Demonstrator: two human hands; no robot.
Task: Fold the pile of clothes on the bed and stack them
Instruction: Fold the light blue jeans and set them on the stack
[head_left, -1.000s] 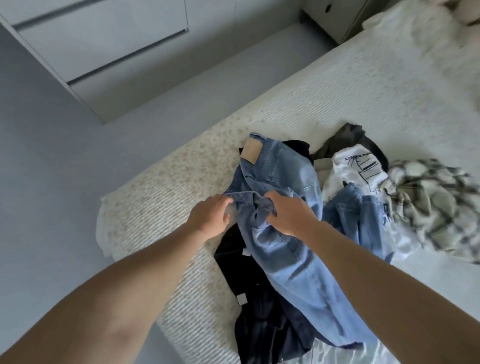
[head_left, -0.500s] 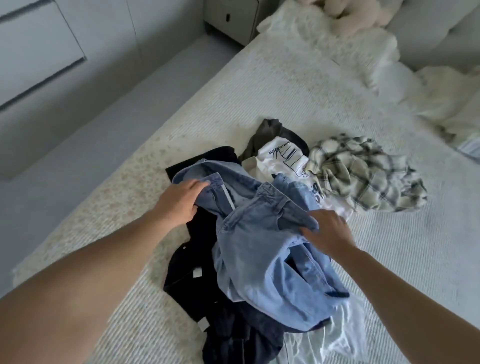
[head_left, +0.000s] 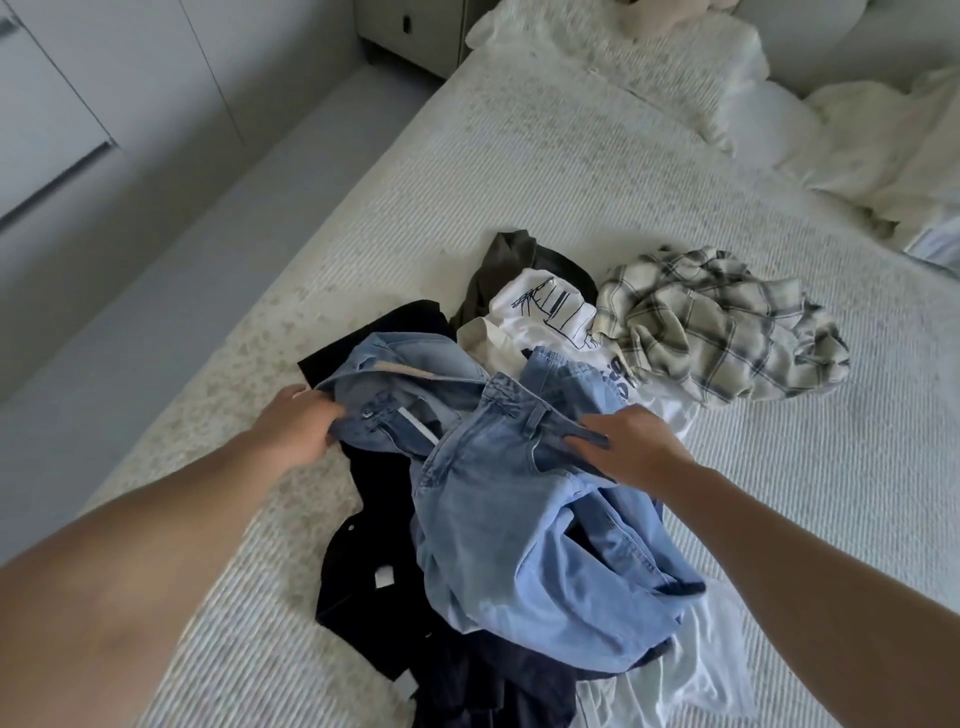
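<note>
White ribbed bedding covers the bed (head_left: 545, 208), which fills most of the head view. Grey floor (head_left: 208, 249) runs along its left edge, with wardrobe doors (head_left: 104, 67) beyond and a nightstand (head_left: 410, 31) at the top. Pillows (head_left: 649, 67) and a crumpled duvet (head_left: 883, 145) lie at the far end of the bed.

No container is present; the bed alone carries the clothes. The pile occupies the near centre of the bed:
- Light blue jeans (head_left: 519, 519) lie on top, bunched, with the waistband raised toward the far side.
- A black garment (head_left: 363, 561) lies under the jeans on the left, with a white tag showing.
- A darker navy garment (head_left: 493, 686) lies beneath, at the near edge of the frame.
- A thin white garment (head_left: 675, 665) lies under the jeans on the right.
- A white printed shirt (head_left: 550, 317) lies just beyond the jeans, touching them.
- A dark olive garment (head_left: 504, 265) lies partly under the printed shirt.
- A plaid shirt (head_left: 717, 322) lies crumpled at the right of the pile, touching the printed shirt.

Left hand (head_left: 296, 426): fingers are curled round the left end of the jeans waistband, near the button.

Right hand (head_left: 634, 447): thumb and fingers pinch the right part of the waistband, at a belt loop.

Both forearms reach in from the near edge of the frame.
</note>
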